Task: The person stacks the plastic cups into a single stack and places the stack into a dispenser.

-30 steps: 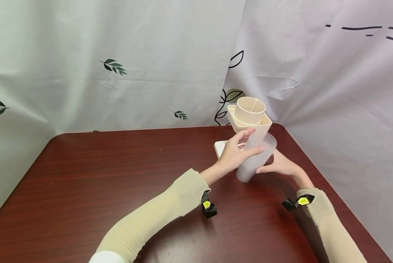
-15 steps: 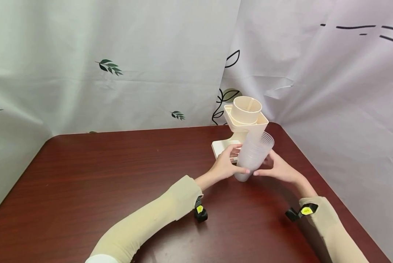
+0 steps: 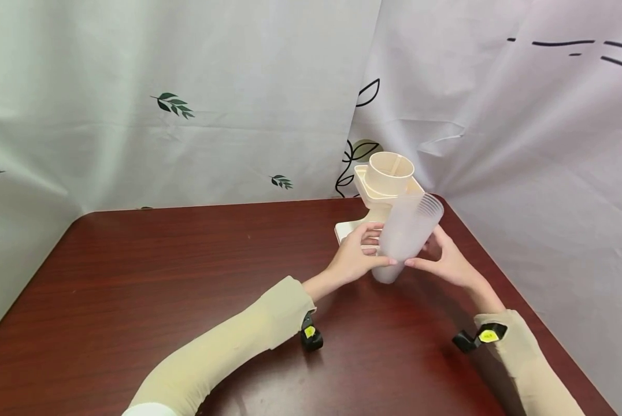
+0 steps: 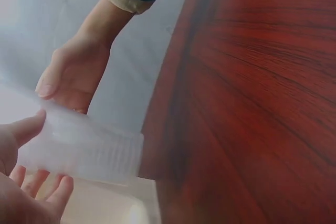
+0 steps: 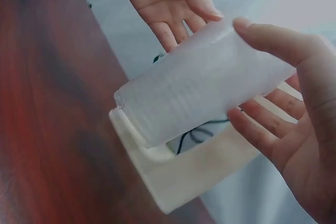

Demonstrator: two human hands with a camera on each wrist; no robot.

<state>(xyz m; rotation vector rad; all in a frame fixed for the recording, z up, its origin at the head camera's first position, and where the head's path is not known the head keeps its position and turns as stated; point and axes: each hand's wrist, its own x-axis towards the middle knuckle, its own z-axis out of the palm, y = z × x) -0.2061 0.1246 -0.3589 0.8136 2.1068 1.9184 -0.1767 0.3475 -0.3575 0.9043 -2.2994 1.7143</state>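
Note:
A nested stack of frosted clear plastic cups [image 3: 408,228] leans with its rims up and to the right in the head view. My left hand [image 3: 354,257] grips its lower part from the left, thumb across the near side. From the right, my right hand [image 3: 448,261] holds it too, thumb close to the left one and fingers partly hidden behind. In the right wrist view the stacked rims of the cups [image 5: 157,103] overlap the cream stand. Just behind the stack is that cream plastic stand [image 3: 376,196], with a round open tube [image 3: 391,176] on top.
The dark red wooden table [image 3: 186,277] spreads out to the left and in front. White patterned curtains [image 3: 228,104] hang behind it and along the right side, close to the right arm.
My left hand has come down from the stack's upper part beside the stand to its lower part. In the last half second the stack's rims have shifted right and slightly up, and my right hand has risen a little.

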